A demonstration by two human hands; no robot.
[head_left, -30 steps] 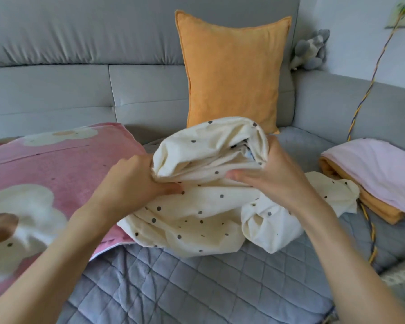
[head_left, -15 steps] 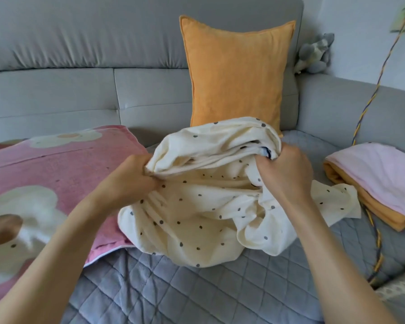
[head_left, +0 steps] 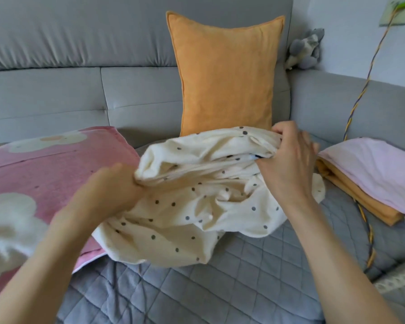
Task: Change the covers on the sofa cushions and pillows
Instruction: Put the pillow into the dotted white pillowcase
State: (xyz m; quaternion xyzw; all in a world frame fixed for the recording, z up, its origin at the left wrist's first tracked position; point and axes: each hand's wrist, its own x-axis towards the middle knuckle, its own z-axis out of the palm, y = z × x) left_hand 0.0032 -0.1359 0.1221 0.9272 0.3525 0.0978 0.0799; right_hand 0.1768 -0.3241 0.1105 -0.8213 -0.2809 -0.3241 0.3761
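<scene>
Cream cover (head_left: 197,206): soft, thin woven fabric, cream with small dark grey dots, heavily crumpled and bunched into loose folds. It lies mid-seat on the grey quilted seat pad (head_left: 232,284), which is stitched in a diamond grid, and its left edge overlaps the pink pillow (head_left: 45,174).

Left hand (head_left: 112,190): fingers curled, gripping the cover's left edge in a bunch. Right hand (head_left: 288,160): fingers and thumb pinched together on the upper right folds, where a small dark blue scrap shows between layers; whether it is a tag cannot be told.

Pink pillow: flat, matte knit-like surface, with large white flower shapes with tan centres; image blurred at the near corner.

Orange pillow (head_left: 227,73): rectangular, velvety nap, flanged seam border, standing upright against the grey sofa (head_left: 80,85) backrest, just behind the cover.

Folded covers (head_left: 372,181): pale pink layer over orange layer, stacked flat at the right of the seat. A twisted yellow-and-purple cord (head_left: 360,94) runs down beside them. Grey plush toy (head_left: 306,49) sits on the sofa arm.

No legible writing or brand marks.
</scene>
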